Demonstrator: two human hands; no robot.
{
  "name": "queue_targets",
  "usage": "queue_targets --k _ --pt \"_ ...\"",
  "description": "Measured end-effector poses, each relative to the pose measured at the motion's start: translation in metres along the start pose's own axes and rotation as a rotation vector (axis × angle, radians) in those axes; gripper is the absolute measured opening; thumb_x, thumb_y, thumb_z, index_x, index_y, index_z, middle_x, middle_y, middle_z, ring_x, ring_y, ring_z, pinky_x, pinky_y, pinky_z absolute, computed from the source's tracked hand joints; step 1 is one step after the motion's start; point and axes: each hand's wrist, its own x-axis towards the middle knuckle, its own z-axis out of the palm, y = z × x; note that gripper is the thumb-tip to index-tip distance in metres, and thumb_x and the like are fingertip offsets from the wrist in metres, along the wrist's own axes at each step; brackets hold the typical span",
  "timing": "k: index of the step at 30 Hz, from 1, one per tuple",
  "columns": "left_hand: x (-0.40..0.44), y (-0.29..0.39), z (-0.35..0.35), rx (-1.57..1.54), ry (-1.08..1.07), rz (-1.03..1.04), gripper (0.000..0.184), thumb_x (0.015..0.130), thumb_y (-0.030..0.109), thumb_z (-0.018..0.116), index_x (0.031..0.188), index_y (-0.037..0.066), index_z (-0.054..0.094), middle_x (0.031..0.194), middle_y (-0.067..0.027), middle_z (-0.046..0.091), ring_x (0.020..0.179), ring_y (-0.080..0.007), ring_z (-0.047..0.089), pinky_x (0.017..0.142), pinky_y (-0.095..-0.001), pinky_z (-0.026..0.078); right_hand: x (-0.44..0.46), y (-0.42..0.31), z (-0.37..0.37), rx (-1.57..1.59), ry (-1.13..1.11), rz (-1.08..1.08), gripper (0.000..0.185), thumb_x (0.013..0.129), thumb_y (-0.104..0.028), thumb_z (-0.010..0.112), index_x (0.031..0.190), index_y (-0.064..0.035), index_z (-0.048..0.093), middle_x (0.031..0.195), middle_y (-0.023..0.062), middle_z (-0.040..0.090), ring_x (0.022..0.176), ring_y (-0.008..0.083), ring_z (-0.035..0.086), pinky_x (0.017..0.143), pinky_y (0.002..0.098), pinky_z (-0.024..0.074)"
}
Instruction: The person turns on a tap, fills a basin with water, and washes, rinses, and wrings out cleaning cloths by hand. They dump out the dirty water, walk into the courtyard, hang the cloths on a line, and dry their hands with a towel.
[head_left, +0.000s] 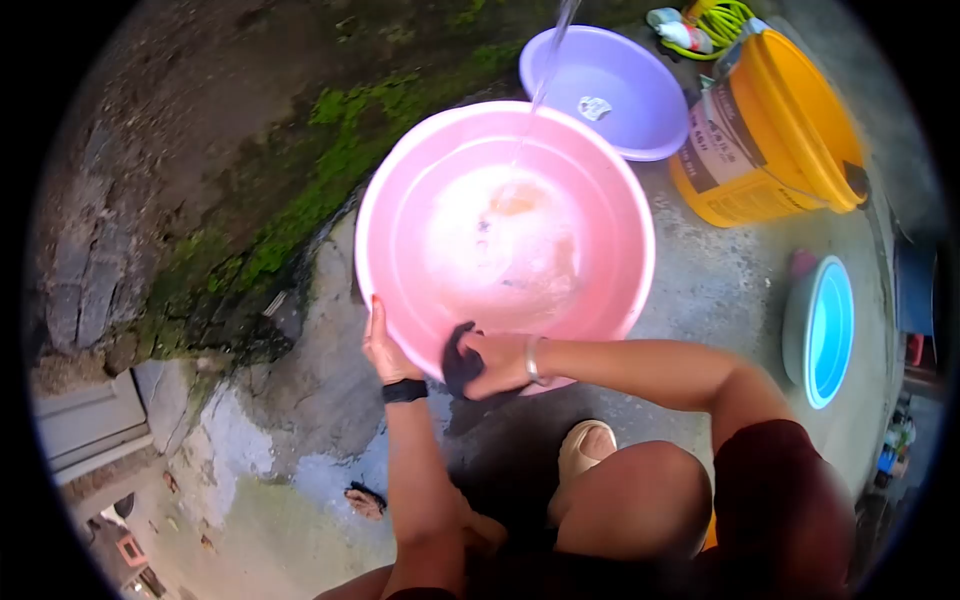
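Note:
A large pink basin (620, 240) stands in the middle, with a stream of water (548, 80) falling into it from above. My left hand (383, 345) is at the basin's lower left rim, its fingers apart and touching the outer side. At the lower rim my right hand (495, 365) presses a dark cloth (460, 362) against the edge, the fingers wrapped round it. Brownish patches and small dark specks show on the basin's bottom.
Behind the pink basin sits a purple basin (640, 100). A yellow bucket (730, 160) and a green hose (722, 25) are at the upper right, a light-blue basin (828, 330) at the right. Mossy ground (290, 230) borders the concrete on the left.

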Motion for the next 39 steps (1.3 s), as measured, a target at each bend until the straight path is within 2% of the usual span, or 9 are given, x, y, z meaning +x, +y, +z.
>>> queue_targets --k 2,7,12,16,19,26,30,33,39 --pt "0.003 0.006 0.015 0.198 0.043 0.117 0.027 0.078 -0.002 0.06 0.106 -0.005 0.059 0.094 -0.0099 0.063 0.077 -0.0146 0.06 0.07 -0.0261 0.049 -0.053 0.004 -0.036 -0.223 -0.186 0.089 0.065 0.062 -0.045 0.066 0.113 -0.0095 0.049 0.097 0.02 0.058 0.091 0.0322 0.056 0.079 0.039 0.0444" --pt "0.011 0.014 0.03 0.49 -0.084 0.216 0.034 0.076 -0.006 0.054 0.11 -0.007 0.057 0.095 -0.008 0.063 0.079 -0.0113 0.057 0.072 -0.0228 0.046 -0.106 0.07 -0.157 -0.852 -0.334 0.126 0.048 0.051 -0.05 0.069 0.088 -0.0193 0.066 0.102 0.0131 0.058 0.099 0.0306 0.052 0.08 0.0409 0.0455" --pt "0.002 0.026 0.065 0.56 -0.247 0.294 0.037 0.074 -0.008 0.053 0.111 -0.008 0.055 0.095 -0.0072 0.062 0.08 -0.0095 0.056 0.074 -0.0208 0.044 -0.07 0.048 -0.257 -1.895 0.108 0.055 0.017 0.075 -0.022 0.059 0.089 -0.0161 0.067 0.129 -0.0053 0.04 0.105 0.0197 0.049 0.081 0.0316 0.0447" --pt "0.004 0.022 0.064 0.51 -0.133 0.333 0.04 0.073 -0.008 0.055 0.112 -0.009 0.055 0.095 -0.0089 0.063 0.078 -0.0111 0.058 0.071 -0.0216 0.045 -0.08 0.077 -0.208 -1.742 0.103 0.242 0.019 0.078 -0.02 0.054 0.089 -0.0099 0.067 0.099 0.0042 0.06 0.102 0.0223 0.052 0.081 0.033 0.045" --pt "0.007 0.014 0.064 0.424 -0.056 0.311 0.041 0.071 -0.009 0.056 0.112 -0.009 0.055 0.094 -0.0101 0.063 0.078 -0.0123 0.059 0.071 -0.0221 0.046 -0.098 0.097 -0.125 -1.053 -0.006 0.336 0.031 0.072 -0.035 0.053 0.079 -0.0079 0.066 0.094 0.0166 0.06 0.075 0.0309 0.061 0.07 0.0428 0.0502" --pt "-0.017 -0.035 0.048 0.422 -0.051 0.357 0.031 0.076 -0.004 0.062 0.105 -0.013 0.056 0.092 -0.0097 0.063 0.078 -0.0117 0.057 0.073 -0.0228 0.046 0.048 0.051 0.026 0.79 0.568 0.105 0.051 0.08 -0.036 0.057 0.113 0.0012 0.049 0.109 0.0166 0.054 0.101 0.0234 0.05 0.088 0.0315 0.0388" --pt "-0.027 -0.025 0.048 0.475 0.067 0.305 0.026 0.079 0.004 0.065 0.1 -0.01 0.059 0.087 -0.0085 0.063 0.074 -0.0104 0.057 0.068 -0.0219 0.046 -0.002 0.068 0.01 -0.003 0.279 -0.06 0.063 0.078 -0.045 0.058 0.12 -0.0002 0.047 0.123 0.0242 0.043 0.114 0.0361 0.042 0.098 0.038 0.0328" --pt "-0.02 -0.01 0.043 0.533 0.056 0.348 0.021 0.079 0.007 0.066 0.093 -0.008 0.061 0.081 -0.0088 0.063 0.065 -0.0095 0.056 0.06 -0.0222 0.046 -0.056 0.098 -0.071 -0.913 -0.291 0.408 0.056 0.076 -0.048 0.055 0.12 -0.0123 0.054 0.132 0.0137 0.041 0.122 0.0323 0.038 0.099 0.0452 0.0312" --pt "-0.079 -0.077 0.024 0.593 0.06 0.419 0.024 0.085 0.008 0.058 0.102 -0.007 0.05 0.097 -0.0147 0.057 0.087 -0.0155 0.052 0.076 -0.029 0.043 0.026 0.133 -0.162 -0.917 0.805 0.317 0.037 0.076 -0.035 0.058 0.105 -0.0128 0.056 0.121 0.0096 0.046 0.114 0.03 0.038 0.091 0.0437 0.0352"
